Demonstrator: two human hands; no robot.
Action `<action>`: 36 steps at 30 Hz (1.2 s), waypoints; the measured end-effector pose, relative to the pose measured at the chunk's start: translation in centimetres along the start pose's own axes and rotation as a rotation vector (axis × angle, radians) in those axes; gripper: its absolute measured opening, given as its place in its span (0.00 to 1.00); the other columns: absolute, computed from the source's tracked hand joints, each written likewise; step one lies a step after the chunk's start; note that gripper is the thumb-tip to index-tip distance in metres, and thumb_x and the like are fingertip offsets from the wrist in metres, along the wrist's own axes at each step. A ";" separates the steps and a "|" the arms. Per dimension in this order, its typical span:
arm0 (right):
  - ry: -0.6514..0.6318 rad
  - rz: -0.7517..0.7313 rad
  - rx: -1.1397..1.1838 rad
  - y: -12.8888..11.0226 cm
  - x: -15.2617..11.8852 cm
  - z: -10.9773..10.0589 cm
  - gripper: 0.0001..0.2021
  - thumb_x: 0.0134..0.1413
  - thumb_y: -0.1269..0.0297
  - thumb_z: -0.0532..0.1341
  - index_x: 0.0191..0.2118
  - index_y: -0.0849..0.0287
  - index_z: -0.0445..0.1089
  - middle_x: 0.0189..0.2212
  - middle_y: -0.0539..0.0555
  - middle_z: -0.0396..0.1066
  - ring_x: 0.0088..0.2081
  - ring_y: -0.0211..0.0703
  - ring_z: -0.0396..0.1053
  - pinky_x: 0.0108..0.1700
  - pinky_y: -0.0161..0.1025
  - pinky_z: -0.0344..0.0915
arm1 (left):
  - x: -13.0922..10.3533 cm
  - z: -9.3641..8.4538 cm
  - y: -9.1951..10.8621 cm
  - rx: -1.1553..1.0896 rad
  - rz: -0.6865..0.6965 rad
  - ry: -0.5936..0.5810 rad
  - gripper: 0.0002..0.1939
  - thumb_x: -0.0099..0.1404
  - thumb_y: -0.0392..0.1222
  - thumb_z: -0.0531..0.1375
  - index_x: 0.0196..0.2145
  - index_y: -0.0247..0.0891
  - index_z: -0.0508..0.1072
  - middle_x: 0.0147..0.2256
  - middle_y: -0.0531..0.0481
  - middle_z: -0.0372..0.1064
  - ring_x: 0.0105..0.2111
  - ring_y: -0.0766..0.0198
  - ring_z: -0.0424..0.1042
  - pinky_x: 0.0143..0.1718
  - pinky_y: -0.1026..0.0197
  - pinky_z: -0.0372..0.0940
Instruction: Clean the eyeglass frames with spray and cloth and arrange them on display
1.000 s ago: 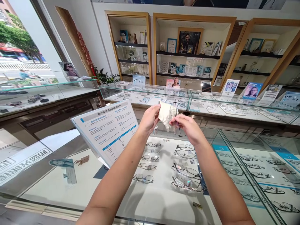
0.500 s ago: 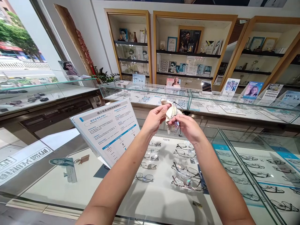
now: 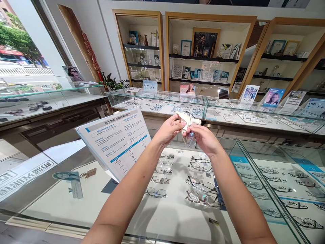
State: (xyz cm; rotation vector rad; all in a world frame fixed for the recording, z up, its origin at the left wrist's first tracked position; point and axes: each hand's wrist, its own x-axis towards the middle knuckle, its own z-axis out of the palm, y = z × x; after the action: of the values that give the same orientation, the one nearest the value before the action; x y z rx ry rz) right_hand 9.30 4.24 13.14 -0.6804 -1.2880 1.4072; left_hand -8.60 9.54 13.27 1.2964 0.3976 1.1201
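Note:
Both hands are raised close together above the glass display case. My left hand (image 3: 170, 129) pinches a cream cleaning cloth (image 3: 194, 121), which is bunched around the upper part of a pair of eyeglasses (image 3: 191, 140). My right hand (image 3: 203, 135) grips the eyeglasses by the dark frame. One clear lens hangs below the fingers, and a thin dark part of the frame shows against the cloth. Fingers and cloth hide the rest of the glasses.
Beneath the hands, rows of eyeglasses (image 3: 201, 184) lie inside the case. To the left a printed sign board (image 3: 119, 142) leans upright. A small cut-out card (image 3: 72, 183) and a brown tag (image 3: 88, 173) lie further left. More glass cases (image 3: 157, 101) stand beyond.
The cloth has shifted and now spreads further right behind the frame. My left fingers have moved slightly down against it, and the glasses have turned a little, showing more of the lower lens.

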 end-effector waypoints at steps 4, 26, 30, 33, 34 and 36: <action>-0.030 0.040 -0.002 0.3 0.2 -0.2 0.15 0.48 0.50 0.77 0.30 0.57 0.81 0.31 0.54 0.80 0.39 0.46 0.75 0.47 0.42 0.68 | -0.2 0.0 0.0 0.021 -0.042 -0.133 0.27 0.59 0.53 0.80 0.42 0.33 0.74 0.28 0.52 0.76 0.24 0.70 0.73 0.33 0.65 0.69; -0.105 0.056 -0.043 1.8 0.4 0.3 0.14 0.54 0.52 0.75 0.31 0.58 0.81 0.35 0.56 0.82 0.42 0.47 0.76 0.56 0.46 0.71 | 0.0 2.0 -2.3 -0.012 0.038 0.175 0.34 0.59 0.74 0.72 0.32 0.39 0.69 0.14 0.58 0.65 0.09 0.74 0.53 0.12 0.69 0.45; -0.040 0.047 -0.091 1.7 0.6 0.1 0.16 0.51 0.49 0.76 0.34 0.59 0.84 0.38 0.57 0.83 0.42 0.45 0.75 0.49 0.43 0.69 | 0.5 1.3 -2.4 -0.045 0.089 0.180 0.35 0.58 0.75 0.73 0.33 0.38 0.71 0.15 0.57 0.65 0.11 0.73 0.57 0.14 0.67 0.51; 0.045 0.044 -0.139 1.4 0.8 -0.3 0.18 0.48 0.48 0.77 0.33 0.59 0.85 0.38 0.57 0.83 0.41 0.44 0.74 0.44 0.41 0.66 | 0.7 0.9 -2.1 -0.095 0.133 0.149 0.34 0.54 0.68 0.78 0.37 0.36 0.73 0.21 0.56 0.69 0.16 0.71 0.64 0.19 0.65 0.60; 0.062 0.045 -0.142 1.4 0.9 -0.5 0.18 0.47 0.48 0.76 0.33 0.59 0.85 0.38 0.57 0.83 0.40 0.44 0.74 0.43 0.40 0.66 | 0.7 0.8 -2.0 -0.099 0.128 0.129 0.34 0.53 0.65 0.80 0.39 0.35 0.74 0.22 0.56 0.71 0.18 0.71 0.66 0.21 0.65 0.63; 0.075 0.046 -0.122 1.3 0.9 -0.7 0.17 0.46 0.48 0.76 0.31 0.59 0.85 0.36 0.57 0.83 0.39 0.44 0.74 0.43 0.41 0.66 | 0.6 0.8 -1.8 -0.091 0.096 0.078 0.36 0.50 0.59 0.83 0.44 0.34 0.74 0.25 0.55 0.74 0.20 0.70 0.68 0.24 0.65 0.65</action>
State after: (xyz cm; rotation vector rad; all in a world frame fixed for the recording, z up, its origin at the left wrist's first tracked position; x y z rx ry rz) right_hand 9.32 5.53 11.97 -0.8429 -1.3135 1.3354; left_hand -6.94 9.81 12.08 1.2046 0.3405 1.2589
